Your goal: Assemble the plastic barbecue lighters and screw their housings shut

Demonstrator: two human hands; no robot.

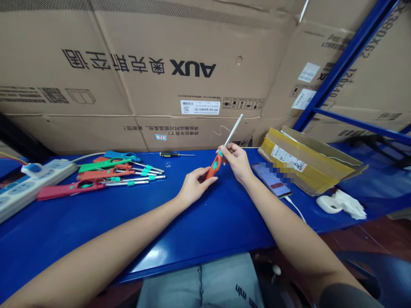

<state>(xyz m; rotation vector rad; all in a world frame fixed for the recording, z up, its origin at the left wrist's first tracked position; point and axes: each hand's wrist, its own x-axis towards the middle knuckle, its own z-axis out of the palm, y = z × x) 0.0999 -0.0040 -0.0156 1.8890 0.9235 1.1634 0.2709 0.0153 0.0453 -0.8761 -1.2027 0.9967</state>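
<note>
An orange lighter [212,170] with a long metal tube and green parts is held in the air above the blue table, its tube slanting up to the right. My left hand [195,186] is closed round its orange handle. Near the base of the tube, by the green collar, the fingers of my right hand [236,161] pinch it. Several similar lighters [107,173], red, orange, green and blue, lie in a pile on the left. Behind my left hand lies a black and yellow screwdriver [170,154], with small screws [168,165] beside it.
A white power strip [35,186] lies at the left. On the right are a phone [272,182] with a white cable, an open cardboard box [308,164] with yellow tape, and a white object [329,204] with tissue. Large cardboard [144,98] stands behind the blue table [205,231].
</note>
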